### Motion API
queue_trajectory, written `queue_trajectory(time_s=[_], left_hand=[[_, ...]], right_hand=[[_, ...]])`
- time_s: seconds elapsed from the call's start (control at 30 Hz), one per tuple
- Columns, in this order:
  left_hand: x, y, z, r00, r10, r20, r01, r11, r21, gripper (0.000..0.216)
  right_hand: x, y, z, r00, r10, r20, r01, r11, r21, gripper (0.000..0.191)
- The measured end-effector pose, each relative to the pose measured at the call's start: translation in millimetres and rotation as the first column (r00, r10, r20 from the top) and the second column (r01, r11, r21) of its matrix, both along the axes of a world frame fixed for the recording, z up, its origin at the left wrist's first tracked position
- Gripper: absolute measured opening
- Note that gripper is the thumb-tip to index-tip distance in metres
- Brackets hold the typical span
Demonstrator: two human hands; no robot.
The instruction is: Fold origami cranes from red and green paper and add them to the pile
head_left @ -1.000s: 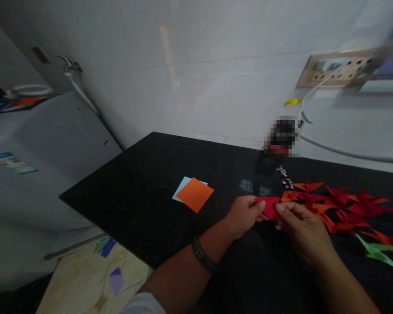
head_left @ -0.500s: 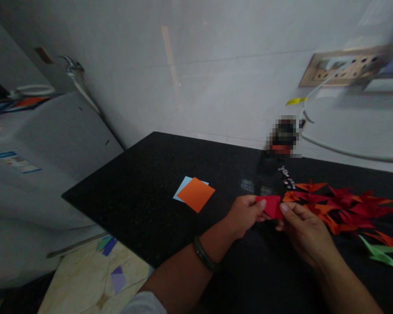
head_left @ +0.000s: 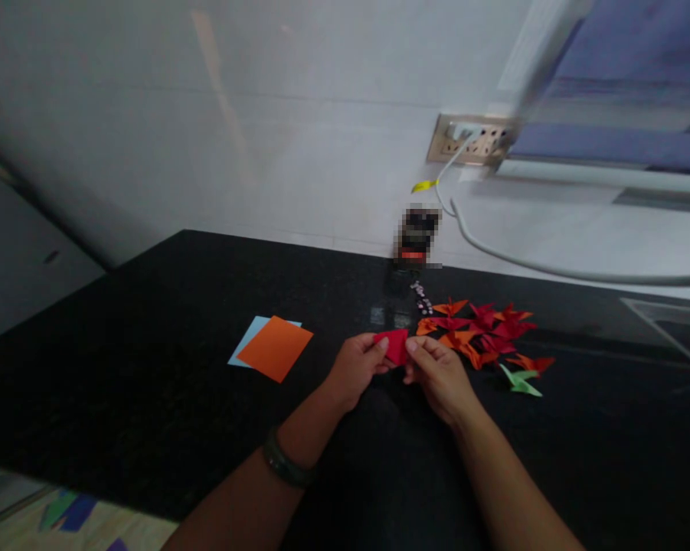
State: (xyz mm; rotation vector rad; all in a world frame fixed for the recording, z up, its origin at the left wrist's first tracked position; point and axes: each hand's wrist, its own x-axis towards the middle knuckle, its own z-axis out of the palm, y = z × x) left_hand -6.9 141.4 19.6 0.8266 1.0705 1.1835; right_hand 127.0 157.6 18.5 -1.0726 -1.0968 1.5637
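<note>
A small folded piece of red paper [head_left: 394, 346] is held between my two hands above the black countertop [head_left: 166, 306]. My left hand [head_left: 361, 363] pinches its left part between thumb and fingers. At the right edge, my right hand [head_left: 436, 371] grips the same paper with its thumb on top. Just beyond and to the right of my right hand lie several folded red and orange paper cranes [head_left: 485, 329], with a light green paper crane [head_left: 520, 380] nearest me. To the left, an orange paper square [head_left: 276, 348] partly covers a pale blue paper square [head_left: 242, 348].
A phone-like device [head_left: 418, 237], blurred out, leans against the wall with a beaded strap [head_left: 420, 297] before it. A white cable [head_left: 522, 264] runs from the wall socket [head_left: 471, 139]. Coloured papers [head_left: 72, 511] lie on the floor at lower left.
The view has swung to the right, so the counter and cranes appear further left and the washing-machine-like white appliance has mostly left view. Both hands still hold the red paper.
</note>
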Motion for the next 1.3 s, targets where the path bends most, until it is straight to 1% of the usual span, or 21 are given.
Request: queue_trajectory(time_s=[0.2,0.4,0.57,0.8,0.87,0.93,1.0,1.03,1.1,1.13,1.23,1.3], left_hand=[[0,-1,1.7,1.000,0.003,-0.027,-0.003,1.000,-0.001,0.022],[-2,0,-0.3,0.999,-0.001,-0.034,0.001,1.000,-0.005,0.023],[-2,1,-1.2,1.000,0.007,0.006,-0.007,1.000,-0.012,0.023],[-3,1,-3.4,0.998,-0.013,0.056,0.013,1.000,-0.015,0.027],[-2,1,-3.8,0.999,-0.011,0.042,0.012,1.000,-0.014,0.027],[0,1,-4.5,1.000,-0.002,0.010,0.002,1.000,-0.008,0.024],[2,1,-5.7,0.999,0.020,-0.041,-0.019,1.000,0.018,0.019],[3,2,-6.3,0.998,0.022,-0.056,-0.020,0.999,0.035,0.016],[4,2,-7.2,0.998,0.004,-0.068,0.000,0.997,0.072,0.013],[4,2,-7.2,0.998,-0.019,-0.052,0.023,0.996,0.091,0.016],[4,2,-5.4,0.999,-0.053,-0.009,0.054,0.992,0.115,0.024],[4,1,-3.9,0.998,-0.063,-0.031,0.065,0.993,0.102,0.025]], right_hand=[[1,0,-0.5,1.000,0.021,0.007,-0.021,1.000,0.013,0.024],[1,1,-3.2,1.000,0.022,0.005,-0.023,0.999,0.033,0.024],[1,1,-3.9,0.999,0.033,-0.003,-0.033,0.999,0.039,0.024],[1,1,-4.2,1.000,0.019,-0.002,-0.018,0.999,0.034,0.025],[1,2,-4.5,0.999,-0.004,0.033,0.003,0.999,0.039,0.025],[3,3,-4.1,0.995,-0.054,0.080,0.049,0.997,0.064,0.025],[5,5,-3.3,0.985,-0.123,0.118,0.106,0.984,0.141,0.024],[6,5,-2.9,0.979,-0.138,0.153,0.110,0.978,0.176,0.021],[9,6,-2.8,0.958,-0.132,0.253,0.082,0.976,0.200,0.016],[10,7,-3.3,0.951,-0.119,0.285,0.065,0.979,0.194,0.016],[12,8,-7.1,0.934,-0.112,0.339,0.051,0.982,0.182,0.021],[14,9,-10.8,0.913,-0.107,0.393,0.011,0.971,0.238,0.022]])
